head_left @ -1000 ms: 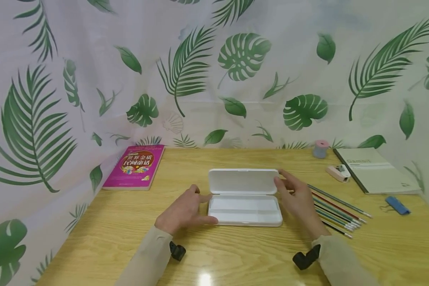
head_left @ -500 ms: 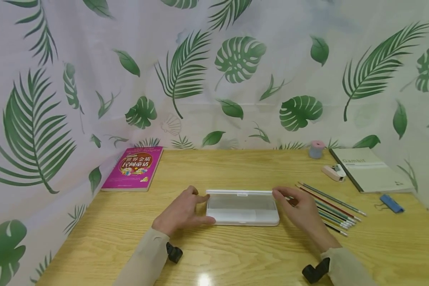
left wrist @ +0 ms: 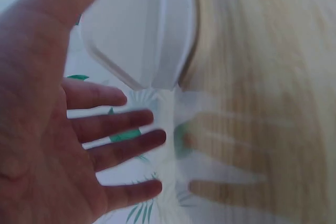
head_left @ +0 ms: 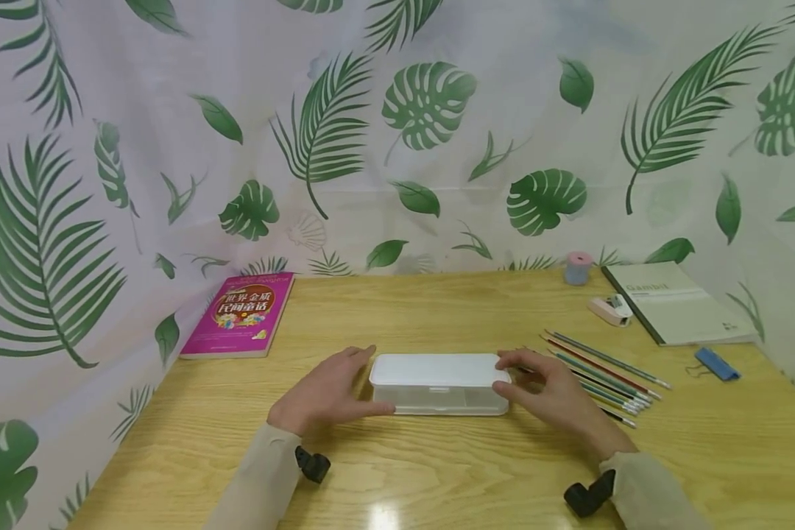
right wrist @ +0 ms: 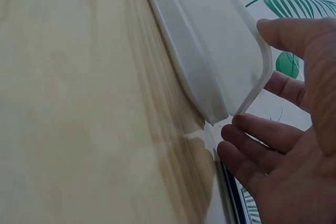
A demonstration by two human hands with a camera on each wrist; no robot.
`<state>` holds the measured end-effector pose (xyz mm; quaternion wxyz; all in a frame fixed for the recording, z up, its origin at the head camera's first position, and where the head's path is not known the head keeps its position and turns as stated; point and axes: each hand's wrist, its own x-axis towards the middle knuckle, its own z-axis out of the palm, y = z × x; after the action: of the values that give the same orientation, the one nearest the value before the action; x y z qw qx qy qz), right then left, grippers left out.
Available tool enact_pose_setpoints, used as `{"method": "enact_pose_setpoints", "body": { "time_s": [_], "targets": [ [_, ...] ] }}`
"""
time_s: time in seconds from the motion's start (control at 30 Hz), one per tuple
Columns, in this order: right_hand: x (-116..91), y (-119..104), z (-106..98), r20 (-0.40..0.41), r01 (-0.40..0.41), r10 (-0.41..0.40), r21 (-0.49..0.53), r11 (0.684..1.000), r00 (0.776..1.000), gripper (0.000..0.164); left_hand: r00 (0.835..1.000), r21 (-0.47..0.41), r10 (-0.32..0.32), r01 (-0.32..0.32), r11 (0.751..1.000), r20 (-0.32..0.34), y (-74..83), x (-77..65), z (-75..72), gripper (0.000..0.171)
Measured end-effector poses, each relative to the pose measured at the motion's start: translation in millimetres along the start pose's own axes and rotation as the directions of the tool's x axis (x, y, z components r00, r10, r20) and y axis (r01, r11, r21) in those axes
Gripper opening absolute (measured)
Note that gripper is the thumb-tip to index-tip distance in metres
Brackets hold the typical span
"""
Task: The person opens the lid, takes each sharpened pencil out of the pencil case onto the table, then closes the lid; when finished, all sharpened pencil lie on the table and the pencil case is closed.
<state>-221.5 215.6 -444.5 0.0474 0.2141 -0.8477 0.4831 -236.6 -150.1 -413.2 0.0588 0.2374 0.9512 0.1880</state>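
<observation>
A white pencil case (head_left: 437,401) lies on the wooden table before me, its hinged lid (head_left: 440,368) tilted partway down over the base. At the lid's right end, my right hand (head_left: 553,394) pinches the edge between thumb and fingers; the right wrist view shows the thumb (right wrist: 283,32) on one face of the lid and a finger behind it. By the case's left end is my left hand (head_left: 327,390), its thumb along the front left corner. In the left wrist view the left hand's other fingers (left wrist: 126,148) are extended and spread, gripping nothing.
Several pencils (head_left: 609,372) lie right of the case. Farther right are a blue binder clip (head_left: 717,364), a pale stapler (head_left: 611,311), a notebook (head_left: 679,303) and a small pink-topped container (head_left: 578,269). A magenta book (head_left: 238,315) lies at the back left, near the leaf-print curtain (head_left: 344,221).
The pencil case lid has swung from upright forward and down over the base, with my right hand following it. My left hand stays at the left end.
</observation>
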Motion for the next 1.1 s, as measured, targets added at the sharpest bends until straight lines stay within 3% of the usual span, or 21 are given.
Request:
{"method": "enact_pose_setpoints", "body": {
  "time_s": [0.13,0.27,0.43,0.53,0.7,0.87,1.1],
  "targets": [
    [-1.7,2.0,2.3,0.014,0.023,-0.023,-0.031,0.999,1.000,0.022,0.997,-0.077,0.080,-0.080,0.994,-0.004,0.0,5.6,-1.6,0.087],
    [-2.6,0.9,5.9,0.026,0.074,-0.072,-0.090,0.993,0.997,0.028,0.993,-0.069,0.114,-0.114,0.991,-0.007,1.0,9.9,-1.4,0.068],
    [-3.4,-0.9,8.0,0.029,0.110,-0.107,-0.178,0.978,0.994,0.052,0.997,-0.071,0.079,-0.079,0.994,0.005,2.2,11.2,-1.0,0.075],
    [-5.3,-0.7,7.5,0.046,0.093,-0.085,-0.221,0.971,0.995,0.062,0.996,-0.102,0.089,-0.087,0.991,0.008,2.8,12.4,0.2,0.072],
    [-7.5,-0.4,7.7,0.075,0.067,-0.047,-0.286,0.956,0.996,0.071,0.998,-0.102,0.062,-0.060,0.993,0.013,3.1,11.9,1.7,0.080],
    [-8.7,-1.4,8.5,0.090,0.064,-0.040,-0.277,0.959,0.995,0.077,0.999,-0.075,0.033,-0.031,0.997,0.016,3.2,10.6,2.3,0.093],
    [-9.9,-0.3,10.4,0.104,0.055,-0.026,-0.285,0.957,0.994,0.080,1.000,-0.040,0.025,-0.025,0.999,0.007,4.5,10.9,3.4,0.089]
  ]
}}
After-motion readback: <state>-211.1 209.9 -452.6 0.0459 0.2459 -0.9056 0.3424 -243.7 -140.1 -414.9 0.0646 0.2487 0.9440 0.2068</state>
